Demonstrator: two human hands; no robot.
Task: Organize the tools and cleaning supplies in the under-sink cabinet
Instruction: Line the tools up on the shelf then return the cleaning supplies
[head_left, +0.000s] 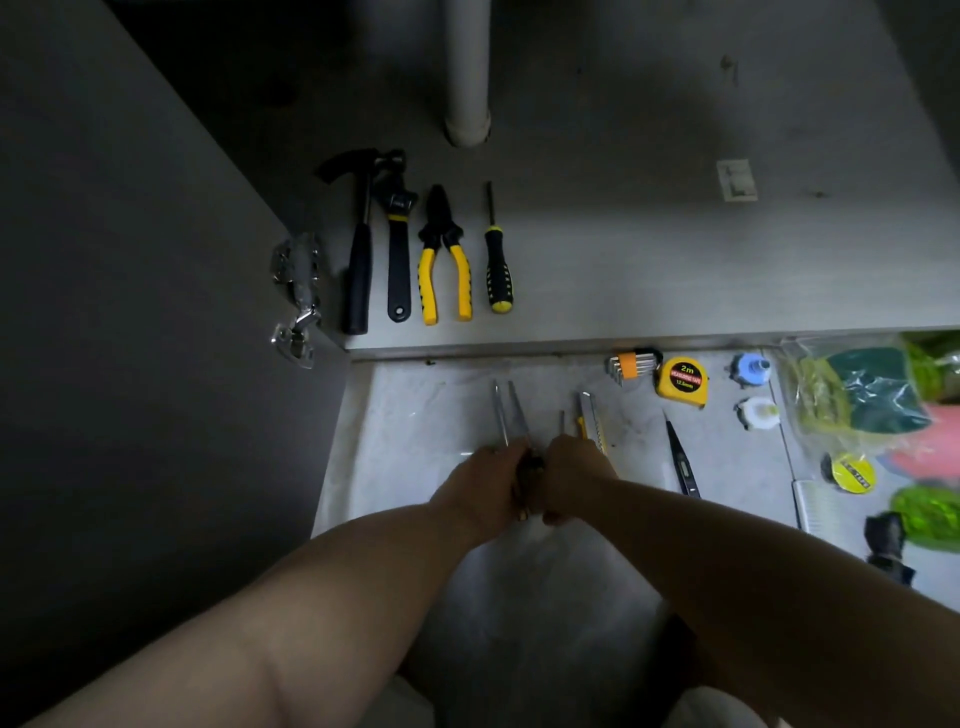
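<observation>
Both your hands clamp one bundle of dark-handled tools (520, 413) on the floor, just outside the cabinet.

Your left hand (485, 486) and right hand (574, 470) meet knuckle to knuckle, fingers curled round the dark handles between them; two bare metal shafts point toward the cabinet sill. A utility knife (590, 415) lies just beside your right hand. On the cabinet floor (649, 249), side by side with handles toward you, lie a hammer (358, 260), wrench (397, 249), pliers (444, 260) and screwdriver (497, 267). A tape measure (682, 382) sits on the floor to the right.
</observation>
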